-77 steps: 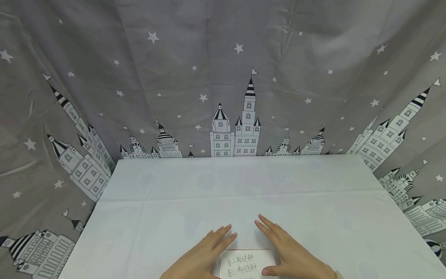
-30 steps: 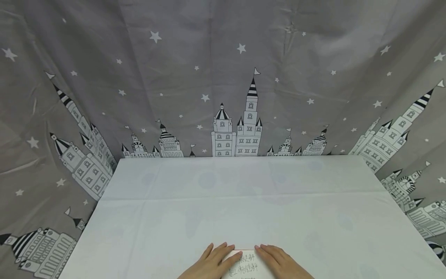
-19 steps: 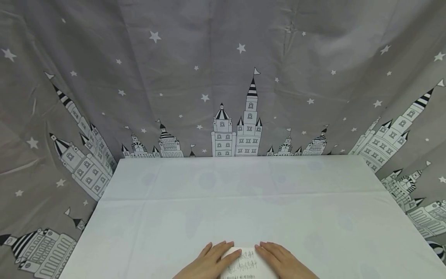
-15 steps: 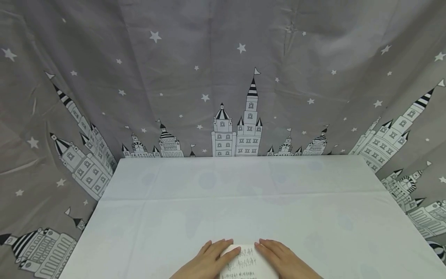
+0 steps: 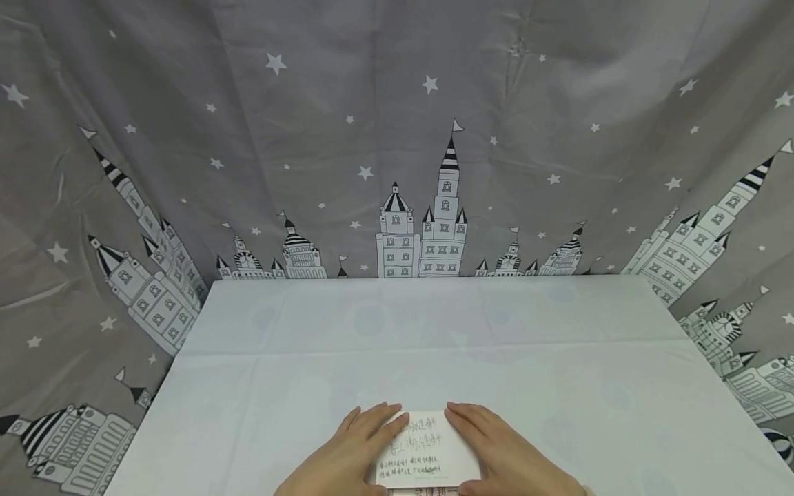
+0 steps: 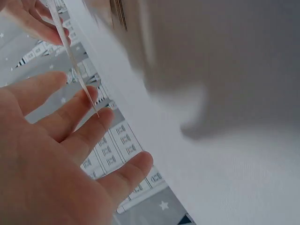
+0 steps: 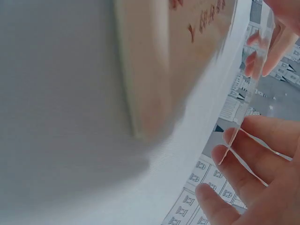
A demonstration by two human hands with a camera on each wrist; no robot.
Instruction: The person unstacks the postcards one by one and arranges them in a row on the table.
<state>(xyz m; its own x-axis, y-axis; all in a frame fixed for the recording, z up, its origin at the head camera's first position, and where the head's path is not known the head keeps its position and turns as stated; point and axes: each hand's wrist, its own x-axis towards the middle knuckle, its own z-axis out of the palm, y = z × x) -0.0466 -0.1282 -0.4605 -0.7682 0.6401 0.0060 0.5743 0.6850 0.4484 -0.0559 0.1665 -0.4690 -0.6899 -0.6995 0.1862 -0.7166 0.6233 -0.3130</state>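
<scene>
A white card with several lines of handwriting (image 5: 428, 451) is between my two hands at the bottom of the head view. My left hand (image 5: 350, 455) holds its left side, fingers at the far corner and thumb by the near edge. On the right side, my right hand (image 5: 502, 455) grips it the same way. Both wrist views show the card edge-on and raised, as a thin strip (image 6: 75, 61) at the fingertips. Beneath it lies a paper item with red characters (image 7: 206, 21), apart from the card; only a sliver shows in the head view.
A white cloth (image 5: 434, 344) with a fold line across it covers the table. Behind and at both sides hangs a grey curtain (image 5: 322, 89) printed with castles and stars. A black-and-white striped shape (image 5: 777, 441) sits at the right edge.
Both hands come down onto the card's sides from spread positions, then lift it up and slightly forward. More handwriting and the red-lettered item below come into view.
</scene>
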